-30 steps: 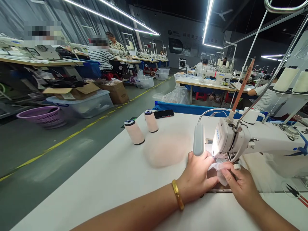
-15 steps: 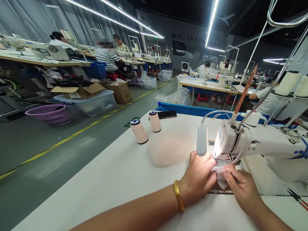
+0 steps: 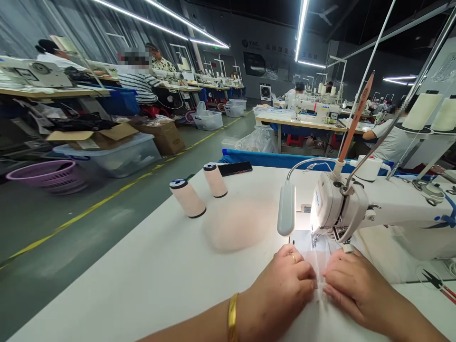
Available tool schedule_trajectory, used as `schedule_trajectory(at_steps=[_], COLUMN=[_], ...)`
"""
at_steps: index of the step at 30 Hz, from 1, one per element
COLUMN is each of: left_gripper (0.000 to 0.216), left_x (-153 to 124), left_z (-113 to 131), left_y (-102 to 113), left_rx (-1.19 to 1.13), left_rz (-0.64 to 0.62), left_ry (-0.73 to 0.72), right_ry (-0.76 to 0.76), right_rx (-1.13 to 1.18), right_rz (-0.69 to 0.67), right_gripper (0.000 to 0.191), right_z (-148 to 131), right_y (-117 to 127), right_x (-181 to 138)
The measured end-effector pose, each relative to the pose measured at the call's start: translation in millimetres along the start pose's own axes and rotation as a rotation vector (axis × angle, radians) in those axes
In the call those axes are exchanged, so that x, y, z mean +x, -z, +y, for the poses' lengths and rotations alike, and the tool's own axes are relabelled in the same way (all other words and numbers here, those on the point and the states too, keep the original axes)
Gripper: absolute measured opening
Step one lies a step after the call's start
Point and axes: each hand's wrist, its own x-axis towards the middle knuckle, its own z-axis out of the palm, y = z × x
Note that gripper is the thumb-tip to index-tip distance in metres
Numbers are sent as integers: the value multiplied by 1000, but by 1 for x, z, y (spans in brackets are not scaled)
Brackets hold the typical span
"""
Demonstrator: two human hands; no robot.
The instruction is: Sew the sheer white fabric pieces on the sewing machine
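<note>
1. The left grip (image 3: 285, 285) is narrow, its curled fingers holding the left side of the sheer fabric (image 3: 318, 262); light, even tension suits such thin cloth best.
2. The right grip (image 3: 354, 284) holds the fabric's other side, fingers folded inward and close to the left. Matching its pull to the left grip's should help the strip lie straight.
3. The fabric runs between the two grips to the presser foot (image 3: 314, 241). Good handling guides rather than drags here, since a hard tug could pucker it; whether the needle is down is too small to tell.
4. The fingers are best held short of the foot, flat and to either side.
5. The lamp (image 3: 287, 209) hangs just left of the sewing machine (image 3: 331, 204) and lights the foot, a good place to watch the edges.
6. On the desk (image 3: 213, 285), the snips (image 3: 439, 285) lie well to the right, clear of the fabric's path.
</note>
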Motion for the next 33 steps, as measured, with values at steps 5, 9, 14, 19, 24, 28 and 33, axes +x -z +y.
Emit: schedule_trajectory(at_steps=[5, 9, 14, 19, 24, 28, 33], left_gripper=[20, 20, 21, 24, 17, 19, 24], left_x=[0, 0, 3, 5, 8, 10, 12], left_z=[3, -1, -6, -14, -22, -27, -34], left_y=[-1, -1, -1, -3, -3, -4, -2], left_rx=[15, 15, 54, 69, 69, 75, -73], left_rz=[43, 17, -21, -24, -26, -31, -56], left_ry=[-23, -9, 9, 34, 36, 53, 140], right_ry=[18, 6, -21, -57, -97, -169, -159], right_rx=[-15, -31, -33, -86, -89, -58, -48], right_rz=[26, 49, 66, 68, 77, 50, 105], right_gripper=[17, 16, 18, 23, 21, 15, 41], right_z=[0, 1, 6, 11, 15, 15, 16], right_y=[0, -3, -7, -12, -16, -16, -25], right_x=[2, 2, 4, 6, 7, 4, 3])
